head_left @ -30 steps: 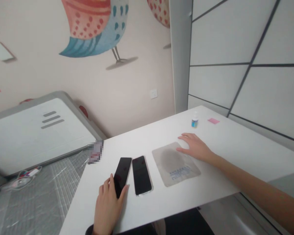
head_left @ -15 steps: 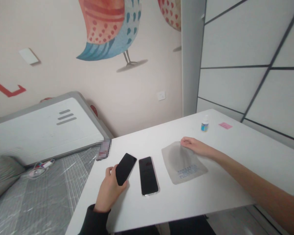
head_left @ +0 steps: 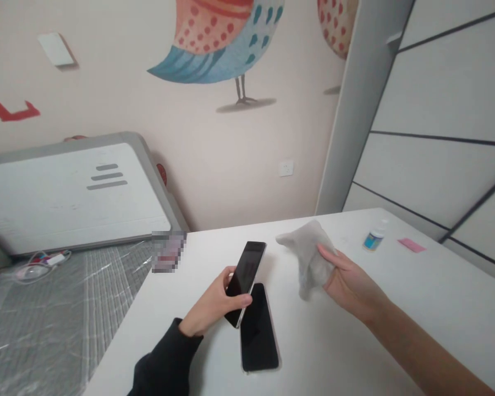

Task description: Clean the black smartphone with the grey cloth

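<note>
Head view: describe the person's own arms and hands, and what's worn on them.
The left hand is bare, and the left arm is covered by a near-black long sleeve that ends at the wrist. The right hand is also bare, and the right forearm shows no sleeve. No ring, watch or bracelet shows on either.

Two bare hands: one left hand (head_left: 214,302), one right hand (head_left: 352,283). Two slim black glass smartphones: one upper smartphone (head_left: 244,269), one lower smartphone (head_left: 258,330). One crumpled grey microfibre cloth (head_left: 309,256). One small white bottle with blue label (head_left: 374,239). One pink paper note (head_left: 411,245). One white wall socket (head_left: 286,168).
</note>
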Available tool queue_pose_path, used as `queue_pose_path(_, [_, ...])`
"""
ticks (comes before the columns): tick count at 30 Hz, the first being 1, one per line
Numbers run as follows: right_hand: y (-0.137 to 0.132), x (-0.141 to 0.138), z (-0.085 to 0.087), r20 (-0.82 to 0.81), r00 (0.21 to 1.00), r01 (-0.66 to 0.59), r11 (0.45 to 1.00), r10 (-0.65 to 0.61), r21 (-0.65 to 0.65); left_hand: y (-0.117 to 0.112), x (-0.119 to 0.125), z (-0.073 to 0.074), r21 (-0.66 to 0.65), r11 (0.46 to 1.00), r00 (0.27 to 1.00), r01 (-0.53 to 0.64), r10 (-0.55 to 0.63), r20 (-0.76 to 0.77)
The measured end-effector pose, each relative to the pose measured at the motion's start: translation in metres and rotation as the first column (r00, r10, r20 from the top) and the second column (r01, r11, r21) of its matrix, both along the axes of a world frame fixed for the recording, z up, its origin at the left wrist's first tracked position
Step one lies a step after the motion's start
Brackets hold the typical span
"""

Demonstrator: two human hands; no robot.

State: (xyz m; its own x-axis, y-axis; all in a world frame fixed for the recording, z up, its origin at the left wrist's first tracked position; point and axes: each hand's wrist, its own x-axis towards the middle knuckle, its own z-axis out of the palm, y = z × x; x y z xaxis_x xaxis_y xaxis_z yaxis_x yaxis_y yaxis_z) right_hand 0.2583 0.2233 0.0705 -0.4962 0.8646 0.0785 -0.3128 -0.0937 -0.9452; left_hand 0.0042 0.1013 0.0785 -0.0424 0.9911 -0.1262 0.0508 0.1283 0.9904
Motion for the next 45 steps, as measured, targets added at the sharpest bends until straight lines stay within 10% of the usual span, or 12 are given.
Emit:
queue_pose_path(6, [-0.005, -0.009, 0.002, 0.045, 0.948, 0.297, 0.93, -0.314, 0.216, 0.007, 0.007, -0.011, -0.095, 0.994, 0.9, 0.051, -0.004, 0.436])
queue_pose_path(10, [-0.017, -0.02, 0.002, 0.28, 0.916, 0.106, 0.848, -0.286, 0.519, 0.001, 0.015, -0.017, -0.096, 0.992, 0.782, 0.083, -0.005, 0.624])
queue_pose_path(12, [-0.022, -0.034, 0.0, 0.396, 0.895, -0.128, 0.732, -0.206, 0.67, -0.002, 0.021, -0.02, -0.065, 0.994, 0.739, 0.09, -0.023, 0.674])
queue_pose_path(16, [-0.031, -0.058, -0.012, 0.624, 0.738, -0.542, 0.326, -0.257, 0.775, -0.004, 0.035, -0.027, -0.147, 0.988, 0.595, 0.041, 0.094, 0.799])
queue_pose_path(22, [-0.062, -0.053, -0.028, 0.676, 0.714, -0.657, 0.156, -0.182, 0.737, 0.0, 0.036, -0.024, -0.231, 0.973, 0.473, -0.003, 0.205, 0.857])
queue_pose_path(30, [-0.043, -0.063, -0.027, 0.611, 0.674, -0.548, 0.273, -0.416, 0.791, -0.007, 0.052, -0.019, -0.148, 0.987, 0.538, 0.065, 0.091, 0.838])
queue_pose_path(37, [-0.082, -0.055, -0.043, 0.615, 0.747, -0.612, 0.1, -0.253, 0.784, -0.005, 0.042, -0.018, -0.244, 0.969, 0.513, 0.048, 0.186, 0.838])
queue_pose_path(42, [-0.056, -0.066, -0.036, 0.58, 0.677, -0.509, 0.28, -0.453, 0.814, -0.004, 0.054, -0.013, -0.148, 0.988, 0.515, -0.051, 0.153, 0.843])
queue_pose_path(45, [-0.069, -0.067, -0.045, 0.569, 0.681, -0.501, 0.273, -0.461, 0.821, 0.002, 0.058, -0.011, -0.238, 0.967, 0.484, -0.094, 0.253, 0.838])
